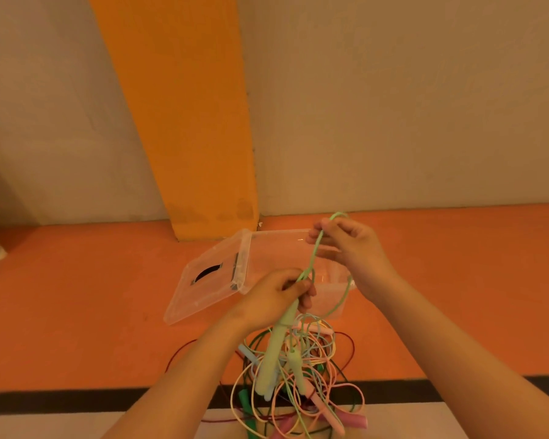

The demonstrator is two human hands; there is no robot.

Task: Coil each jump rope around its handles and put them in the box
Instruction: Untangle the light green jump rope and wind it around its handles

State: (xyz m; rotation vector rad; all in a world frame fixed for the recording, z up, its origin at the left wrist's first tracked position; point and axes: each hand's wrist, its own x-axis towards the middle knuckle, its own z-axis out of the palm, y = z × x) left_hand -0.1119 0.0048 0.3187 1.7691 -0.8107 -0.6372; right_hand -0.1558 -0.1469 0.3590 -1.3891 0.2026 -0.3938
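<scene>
Orange floor (76,296) below a pale wall, head view. Pale-green handles (274,353) were gripped at their top by the left hand (276,296), fingers curled round them. The green cord (313,258) was pinched taut by the right hand (352,245) over the open clear box (276,248). Coiling was judged barely begun. Next, the cord needs winding round the handles. Other ropes (324,375) lay tangled beside the box.

box (286,261) mouth open, lid (208,277) flopped left, rope tangle (298,375) nr front
</scene>
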